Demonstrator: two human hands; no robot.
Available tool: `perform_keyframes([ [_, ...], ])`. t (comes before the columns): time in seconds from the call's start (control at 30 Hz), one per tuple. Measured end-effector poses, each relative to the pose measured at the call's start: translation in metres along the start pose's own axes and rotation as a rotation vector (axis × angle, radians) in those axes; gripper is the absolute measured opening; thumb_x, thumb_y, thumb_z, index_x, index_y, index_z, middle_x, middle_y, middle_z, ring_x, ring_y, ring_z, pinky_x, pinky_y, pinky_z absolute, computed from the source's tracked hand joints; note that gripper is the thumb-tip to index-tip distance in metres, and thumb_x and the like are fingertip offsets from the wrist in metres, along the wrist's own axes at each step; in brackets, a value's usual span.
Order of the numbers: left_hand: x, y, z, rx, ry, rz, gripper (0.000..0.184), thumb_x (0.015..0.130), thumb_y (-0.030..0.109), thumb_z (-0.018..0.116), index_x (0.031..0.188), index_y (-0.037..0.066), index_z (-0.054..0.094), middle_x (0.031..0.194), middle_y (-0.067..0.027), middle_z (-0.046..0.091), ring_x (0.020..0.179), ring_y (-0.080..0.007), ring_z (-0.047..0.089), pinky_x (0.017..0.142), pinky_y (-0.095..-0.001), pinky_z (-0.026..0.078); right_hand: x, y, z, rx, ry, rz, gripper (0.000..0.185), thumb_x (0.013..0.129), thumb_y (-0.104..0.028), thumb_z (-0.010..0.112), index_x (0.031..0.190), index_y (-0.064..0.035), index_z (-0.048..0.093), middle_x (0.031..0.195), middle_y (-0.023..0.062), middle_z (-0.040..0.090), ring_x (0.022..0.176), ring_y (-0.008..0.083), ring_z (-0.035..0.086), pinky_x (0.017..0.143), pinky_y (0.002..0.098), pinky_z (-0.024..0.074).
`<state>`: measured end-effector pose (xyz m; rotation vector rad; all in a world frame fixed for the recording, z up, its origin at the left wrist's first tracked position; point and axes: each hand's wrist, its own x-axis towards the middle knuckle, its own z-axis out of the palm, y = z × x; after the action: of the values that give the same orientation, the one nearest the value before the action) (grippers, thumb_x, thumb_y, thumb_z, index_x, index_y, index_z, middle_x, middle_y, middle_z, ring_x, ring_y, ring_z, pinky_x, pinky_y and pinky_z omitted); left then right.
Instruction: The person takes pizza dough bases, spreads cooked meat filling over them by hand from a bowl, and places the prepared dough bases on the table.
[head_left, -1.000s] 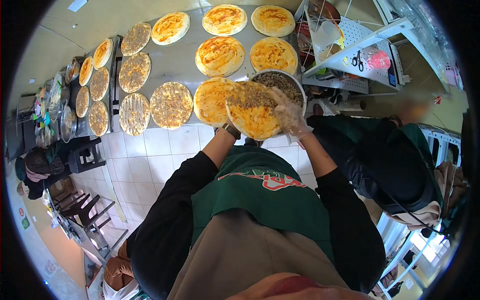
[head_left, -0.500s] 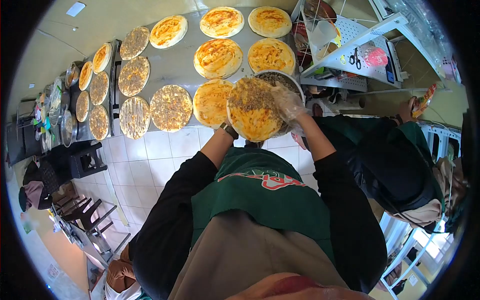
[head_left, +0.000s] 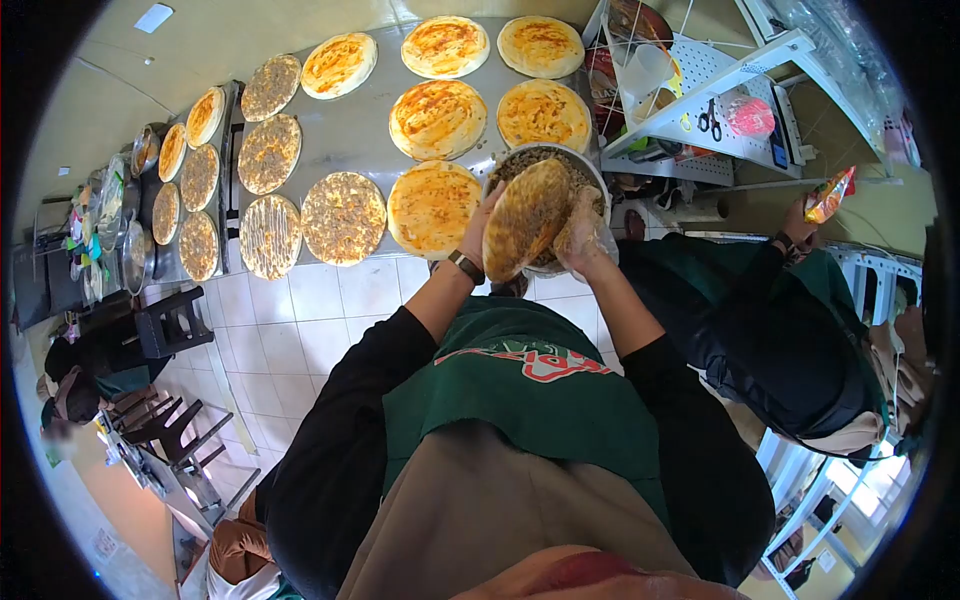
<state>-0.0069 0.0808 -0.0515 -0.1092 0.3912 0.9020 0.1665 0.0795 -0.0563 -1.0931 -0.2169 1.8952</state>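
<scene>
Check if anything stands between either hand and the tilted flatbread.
Nothing visible does. The left hand holds the tilted flatbread by its edge; the gloved right hand is close beside it, at the pot, though contact there is unclear.

Food kitchen, rows of flatbreads (head_left: 437,120), metal worktop (head_left: 345,140)

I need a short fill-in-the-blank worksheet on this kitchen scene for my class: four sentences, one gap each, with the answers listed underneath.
1. The tilted flatbread is gripped by its edge in the wearer's ____ hand, over the bowl of crumbly topping.
2. The clear plastic glove is on the wearer's ____ hand.
3. One flatbread on the table is decorated with stripes coloured ____.
4. The scissors on the perforated shelf have ____ handles.

Missing words: left; right; white; black.
</scene>
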Motion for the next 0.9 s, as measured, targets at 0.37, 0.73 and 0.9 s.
perform_keyframes([
  [0.37,-0.010,0.003,-0.048,-0.058,-0.105,0.115,0.049,0.099,0.040,0.041,0.138,0.010,0.039,0.136,-0.0134,0.048,0.122,-0.0269,0.050,0.099,-0.0438,0.046,0.085,-0.012,-0.029,-0.904,0.337,0.089,0.067,0.088,-0.060,0.048,0.121,-0.0031,0.059,0.107,0.0151,0.063,0.100,0.0306,0.060,0.092,0.0407,0.0456],
  [0.73,-0.018,0.025,-0.058,-0.177,-0.079,0.231,0.047,0.098,0.040,0.041,0.136,0.011,0.043,0.132,-0.0130,0.052,0.118,-0.0266,0.053,0.095,-0.0456,0.049,0.102,0.034,-0.061,-2.094,0.025,-0.478,0.041,0.079,-0.026,0.064,0.116,-0.0089,0.060,0.121,0.0240,0.052,0.101,0.0321,0.060,0.086,0.0407,0.0497],
  [0.9,-0.009,0.030,-0.069,-0.118,-0.035,0.190,0.047,0.098,0.039,0.041,0.135,0.010,0.043,0.133,-0.0139,0.051,0.120,-0.0274,0.052,0.096,-0.0462,0.048,0.080,-0.010,-0.044,-1.021,-0.014,0.092,0.032,0.078,-0.001,0.059,0.110,-0.0007,0.060,0.082,0.0063,0.063,0.078,0.0180,0.061,0.067,0.0297,0.0484],
])
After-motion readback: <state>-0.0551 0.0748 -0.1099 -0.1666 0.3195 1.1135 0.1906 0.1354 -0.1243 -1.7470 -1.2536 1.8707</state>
